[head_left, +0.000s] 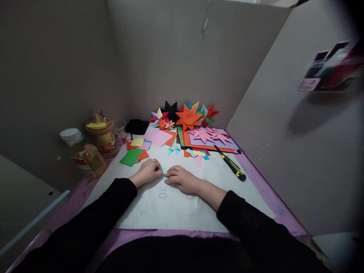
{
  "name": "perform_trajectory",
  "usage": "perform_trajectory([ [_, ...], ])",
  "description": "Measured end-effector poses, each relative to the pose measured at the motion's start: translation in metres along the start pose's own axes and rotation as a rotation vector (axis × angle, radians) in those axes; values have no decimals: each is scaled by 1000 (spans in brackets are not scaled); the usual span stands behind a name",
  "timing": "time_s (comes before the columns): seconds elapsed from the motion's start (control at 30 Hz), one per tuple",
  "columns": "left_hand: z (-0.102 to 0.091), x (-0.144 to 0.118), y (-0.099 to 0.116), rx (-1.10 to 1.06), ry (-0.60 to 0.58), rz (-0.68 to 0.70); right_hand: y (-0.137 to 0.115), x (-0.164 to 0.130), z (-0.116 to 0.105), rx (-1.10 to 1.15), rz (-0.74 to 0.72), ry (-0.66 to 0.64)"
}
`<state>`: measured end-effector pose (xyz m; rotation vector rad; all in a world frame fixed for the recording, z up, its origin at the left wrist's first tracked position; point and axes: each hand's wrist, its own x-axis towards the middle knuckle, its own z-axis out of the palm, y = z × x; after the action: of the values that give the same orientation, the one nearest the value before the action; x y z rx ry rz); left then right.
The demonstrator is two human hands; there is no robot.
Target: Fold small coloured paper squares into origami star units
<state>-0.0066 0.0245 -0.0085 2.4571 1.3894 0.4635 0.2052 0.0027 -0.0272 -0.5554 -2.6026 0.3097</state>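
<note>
Pinching w/ both hands: your left hand (148, 171) and right hand (183, 178) press a small blue paper piece (164, 173) flat on the white mat (176, 208), probably to keep its fold sharp. Left: bottles (91, 155). Right: yellow cutter (231, 165), away from fingers.

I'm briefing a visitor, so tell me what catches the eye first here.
The bright orange paper star at the back of the table, amid other coloured stars, stands out first. Nearer, the left hand and right hand pinch a small light-blue paper piece on the white mat. A yellow-black utility knife lies to the right.
</note>
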Motion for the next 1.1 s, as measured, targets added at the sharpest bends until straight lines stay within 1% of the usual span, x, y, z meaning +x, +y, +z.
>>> perform_trajectory([
  [0.1, 0, -1, -3, -9, 4, 13, -3, 1, -2, 45, 64, 20],
  [0.2, 0, -2, -7, -33, -8, 54, -4, 1, -2, 69, 112, 55],
  [0.33, -1, -3, -12, -62, -28, 118, -2, -1, -1, 46, 71, 40],
  [0.53, 2, -2, -14, -55, -3, 130, -4, 1, -8, -69, -22, -65],
  [0.6, 3, -2, -15, -56, -2, 135, -6, 1, -10, -80, -3, -68],
  [0.73, 2, -2, -16, -68, -5, 151, -6, 1, -9, -77, 35, -32],
  [0.83, 1, -2, -17, -86, -11, 166, -5, 1, -8, -114, -15, -42],
  [1.0, -1, -3, -17, -107, -24, 165, -7, 4, -10, -237, -110, -118],
  [1.1, -2, -3, -16, -113, -27, 161, -7, 5, -10, -269, -123, -129],
])
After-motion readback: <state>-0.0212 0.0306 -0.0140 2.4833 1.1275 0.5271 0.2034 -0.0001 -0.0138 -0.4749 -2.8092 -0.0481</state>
